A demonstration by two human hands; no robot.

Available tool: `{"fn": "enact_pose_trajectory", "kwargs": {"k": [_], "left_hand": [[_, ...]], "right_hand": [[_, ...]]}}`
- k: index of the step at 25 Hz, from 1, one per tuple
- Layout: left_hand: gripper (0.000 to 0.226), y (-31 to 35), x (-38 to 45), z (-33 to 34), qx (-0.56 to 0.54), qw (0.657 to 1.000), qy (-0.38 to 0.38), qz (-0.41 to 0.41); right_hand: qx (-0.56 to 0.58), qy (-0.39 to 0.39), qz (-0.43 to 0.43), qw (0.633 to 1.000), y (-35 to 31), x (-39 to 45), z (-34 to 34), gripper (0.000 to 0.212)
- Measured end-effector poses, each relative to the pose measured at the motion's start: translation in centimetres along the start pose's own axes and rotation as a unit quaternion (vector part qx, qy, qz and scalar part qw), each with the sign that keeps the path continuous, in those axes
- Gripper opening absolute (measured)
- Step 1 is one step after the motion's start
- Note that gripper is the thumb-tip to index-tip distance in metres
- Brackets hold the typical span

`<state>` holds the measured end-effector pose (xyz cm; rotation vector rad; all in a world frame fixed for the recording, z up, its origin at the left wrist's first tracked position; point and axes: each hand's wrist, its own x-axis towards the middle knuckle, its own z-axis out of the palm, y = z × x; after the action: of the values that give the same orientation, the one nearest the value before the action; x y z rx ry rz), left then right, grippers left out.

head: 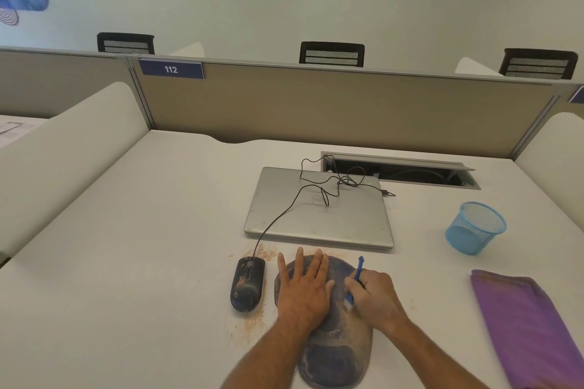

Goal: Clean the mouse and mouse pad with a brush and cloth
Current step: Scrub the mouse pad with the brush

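A dark blue mouse pad (pixel 338 347) with a wrist rest lies on the white desk, dusted with tan grit. My left hand (pixel 303 287) presses flat on its upper left part, fingers straight. My right hand (pixel 374 297) grips a blue brush (pixel 357 278), whose lower end touches the pad's right side. A black wired mouse (pixel 248 284), smeared with orange dirt, sits just left of the pad. A folded purple cloth (pixel 531 325) lies at the right.
A shut silver laptop (pixel 319 208) lies behind the pad with the mouse cable (pixel 284 211) across its lid. A blue mesh cup (pixel 475 227) stands at the right. Orange grit (pixel 249 322) is scattered on the desk (pixel 126 262) around the mouse. An open cable tray (pixel 398 172) is behind the laptop.
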<state>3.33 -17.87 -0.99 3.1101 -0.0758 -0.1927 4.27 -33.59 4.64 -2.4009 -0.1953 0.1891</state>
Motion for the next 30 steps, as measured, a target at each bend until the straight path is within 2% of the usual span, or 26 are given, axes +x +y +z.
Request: {"fn": "enact_pose_trajectory", "kwargs": {"k": [2,5,8,11,15,18,22,25,29,30], "left_hand": [[0.061,0.0,-0.1,-0.2,-0.005,1.000,0.008,0.003],[0.060,-0.1,-0.2,-0.5,-0.007,1.000,0.010,0.002],[0.058,-0.2,-0.2,-0.8,-0.005,1.000,0.005,0.000],[0.058,-0.1,0.0,-0.9,0.001,1.000,-0.004,-0.001],[0.058,-0.1,0.0,-1.1,0.005,1.000,-0.005,0.001],[0.059,-0.1,0.0,-1.1,0.006,1.000,-0.007,0.001],[0.059,-0.1,0.0,-1.1,0.008,1.000,-0.008,0.001],[0.059,-0.1,0.1,-0.9,0.009,1.000,-0.010,0.000],[0.059,-0.2,0.2,-0.8,0.008,1.000,-0.009,0.000],[0.059,-0.3,0.2,-0.7,0.008,1.000,-0.008,-0.001]], "right_hand": [[0.001,0.016,0.009,1.000,0.1,0.0,-0.1,0.035],[-0.022,-0.024,0.007,0.999,-0.2,-0.1,0.0,0.034],[0.004,0.010,0.009,1.000,-0.2,0.2,-0.2,0.036],[-0.024,-0.048,0.013,0.998,-0.5,0.1,-0.1,0.037],[0.019,0.006,0.006,1.000,-0.3,0.1,-0.3,0.036],[-0.007,-0.053,0.010,0.999,-0.4,-0.2,-0.1,0.037],[0.006,-0.006,0.004,1.000,-0.4,-0.2,-0.1,0.033],[-0.010,-0.061,0.012,0.998,-0.5,-0.5,0.3,0.037],[0.039,0.015,-0.015,0.999,0.1,-0.5,0.0,0.038],[0.029,0.001,-0.013,0.999,-0.1,-0.6,0.0,0.036]]}}
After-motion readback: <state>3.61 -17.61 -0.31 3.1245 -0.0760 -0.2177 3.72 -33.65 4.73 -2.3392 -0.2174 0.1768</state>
